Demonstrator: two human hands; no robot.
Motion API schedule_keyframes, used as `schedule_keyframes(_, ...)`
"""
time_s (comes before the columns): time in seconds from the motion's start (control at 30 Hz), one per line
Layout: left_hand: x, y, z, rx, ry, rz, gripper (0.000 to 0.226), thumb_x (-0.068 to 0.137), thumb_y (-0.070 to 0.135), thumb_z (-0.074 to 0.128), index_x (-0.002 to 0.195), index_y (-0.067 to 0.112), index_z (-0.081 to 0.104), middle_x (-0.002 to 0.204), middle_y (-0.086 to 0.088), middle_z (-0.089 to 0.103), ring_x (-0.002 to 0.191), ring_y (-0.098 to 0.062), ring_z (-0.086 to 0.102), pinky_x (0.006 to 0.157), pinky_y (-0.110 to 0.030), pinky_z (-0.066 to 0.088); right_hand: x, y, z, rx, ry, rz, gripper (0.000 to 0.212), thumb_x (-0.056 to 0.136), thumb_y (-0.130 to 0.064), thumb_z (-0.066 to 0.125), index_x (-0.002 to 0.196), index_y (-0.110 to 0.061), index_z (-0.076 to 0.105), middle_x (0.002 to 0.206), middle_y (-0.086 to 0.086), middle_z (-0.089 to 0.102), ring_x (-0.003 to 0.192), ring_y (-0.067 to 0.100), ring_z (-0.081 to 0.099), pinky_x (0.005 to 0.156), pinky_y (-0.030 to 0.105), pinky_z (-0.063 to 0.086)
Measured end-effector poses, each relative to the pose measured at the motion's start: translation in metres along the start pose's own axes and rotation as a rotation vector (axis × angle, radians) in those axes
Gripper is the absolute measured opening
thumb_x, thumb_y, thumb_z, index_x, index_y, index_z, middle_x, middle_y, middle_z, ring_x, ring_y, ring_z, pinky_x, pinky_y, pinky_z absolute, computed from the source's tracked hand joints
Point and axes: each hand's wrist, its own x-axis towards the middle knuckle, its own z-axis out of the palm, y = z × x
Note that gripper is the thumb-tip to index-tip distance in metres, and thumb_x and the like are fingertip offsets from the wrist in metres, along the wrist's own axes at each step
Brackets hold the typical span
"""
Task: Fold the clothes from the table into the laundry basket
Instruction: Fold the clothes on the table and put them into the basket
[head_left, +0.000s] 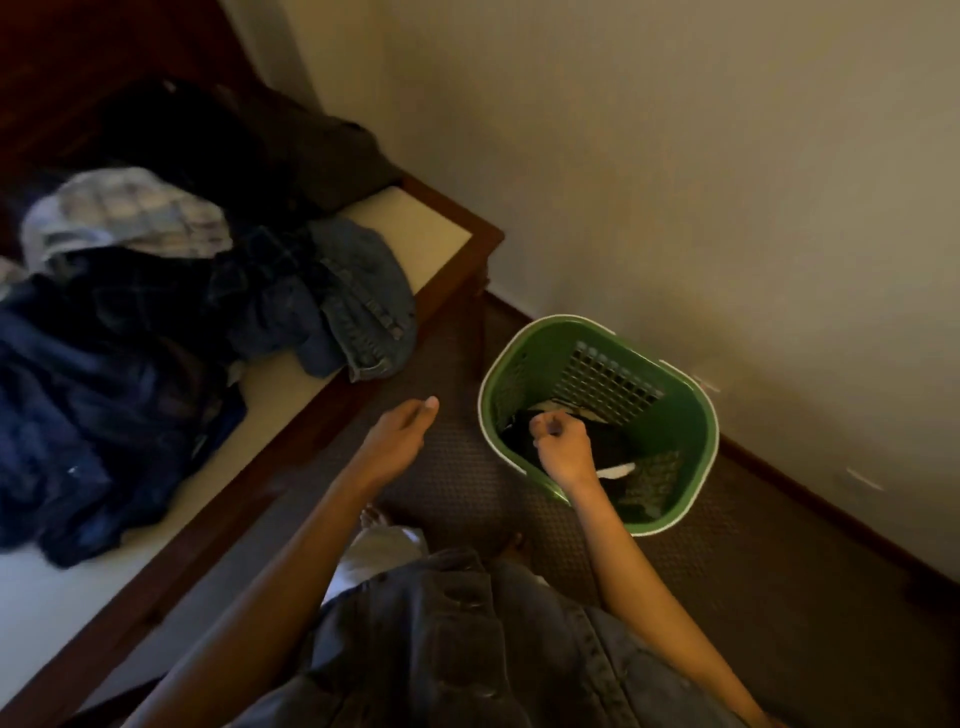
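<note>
A green laundry basket (691, 415) with a white rim stands on the carpet by the wall; dark folded clothes with a white edge (615, 470) lie in its bottom. My right hand (563, 447) hovers over the basket's near side, fingers curled, holding nothing. My left hand (400, 434) hangs over the carpet between table and basket, fingers loosely curled and empty. On the table (415, 228) lies a heap of clothes: blue jeans (363, 301), dark plaid garments (104, 389), a pale checked shirt (130, 218) and dark clothing (234, 140) behind.
The table has a white top and a dark wooden frame (467, 270), its corner close to the basket. Brown patterned carpet (779, 571) covers the floor. A beige wall (675, 156) runs behind the basket. My own denim top fills the bottom of the view.
</note>
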Motion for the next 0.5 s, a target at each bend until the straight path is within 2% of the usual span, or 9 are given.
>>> schedule_keyframes(0.07, -0.009, -0.015, -0.022, -0.037, 0.070, 0.029, 0.038, 0.102, 0.049, 0.042, 0.128, 0.028, 0.059, 0.124, 0.003, 0.061, 0.109, -0.015, 0.062, 0.091, -0.037, 0.051, 0.000, -0.022, 0.023, -0.054, -0.056, -0.079, 0.013, 0.098, -0.012, 0.055, 0.089, -0.009, 0.065, 0.086, 0.006, 0.066, 0.087, 0.022, 0.062, 0.079, 0.031, 0.043)
schedule_keyframes(0.13, -0.016, -0.031, -0.047, -0.009, 0.129, 0.079, 0.024, 0.103, 0.038, 0.047, 0.124, 0.037, 0.058, 0.120, 0.006, 0.063, 0.108, -0.013, 0.062, 0.085, -0.032, 0.050, -0.002, -0.046, 0.049, -0.112, -0.115, -0.166, 0.013, 0.098, -0.014, 0.056, 0.094, -0.007, 0.067, 0.089, 0.009, 0.067, 0.087, 0.021, 0.062, 0.078, 0.031, 0.044)
schedule_keyframes(0.27, -0.038, -0.064, -0.098, 0.059, 0.270, 0.150, 0.028, 0.101, 0.026, 0.052, 0.124, 0.041, 0.058, 0.111, 0.008, 0.067, 0.098, -0.008, 0.065, 0.079, -0.034, 0.057, -0.013, -0.095, 0.113, -0.198, -0.227, -0.358, 0.011, 0.094, -0.012, 0.058, 0.090, -0.018, 0.066, 0.085, -0.002, 0.065, 0.083, 0.015, 0.062, 0.075, 0.027, 0.046)
schedule_keyframes(0.37, -0.056, -0.088, -0.140, 0.034, 0.409, 0.190, 0.033, 0.100, 0.021, 0.056, 0.129, 0.036, 0.058, 0.117, 0.012, 0.064, 0.105, -0.005, 0.062, 0.084, -0.029, 0.056, -0.029, -0.129, 0.170, -0.210, -0.278, -0.453, 0.012, 0.095, -0.015, 0.059, 0.088, -0.021, 0.066, 0.084, -0.004, 0.065, 0.084, 0.015, 0.064, 0.077, 0.029, 0.048)
schedule_keyframes(0.43, -0.066, -0.108, -0.173, 0.081, 0.554, 0.196, 0.034, 0.097, 0.020, 0.060, 0.128, 0.032, 0.060, 0.122, 0.007, 0.059, 0.112, -0.012, 0.058, 0.090, -0.026, 0.049, -0.043, -0.150, 0.212, -0.219, -0.315, -0.518, 0.010, 0.097, -0.015, 0.058, 0.092, -0.020, 0.066, 0.088, -0.003, 0.065, 0.085, 0.013, 0.064, 0.076, 0.026, 0.048)
schedule_keyframes(0.5, -0.075, -0.128, -0.209, 0.235, 0.762, 0.154, 0.038, 0.092, 0.026, 0.065, 0.130, 0.030, 0.058, 0.135, -0.003, 0.052, 0.126, -0.028, 0.045, 0.101, -0.035, 0.042, -0.060, -0.167, 0.253, -0.241, -0.374, -0.531, 0.008, 0.098, -0.019, 0.058, 0.104, -0.019, 0.063, 0.098, -0.003, 0.064, 0.088, 0.008, 0.062, 0.076, 0.026, 0.046)
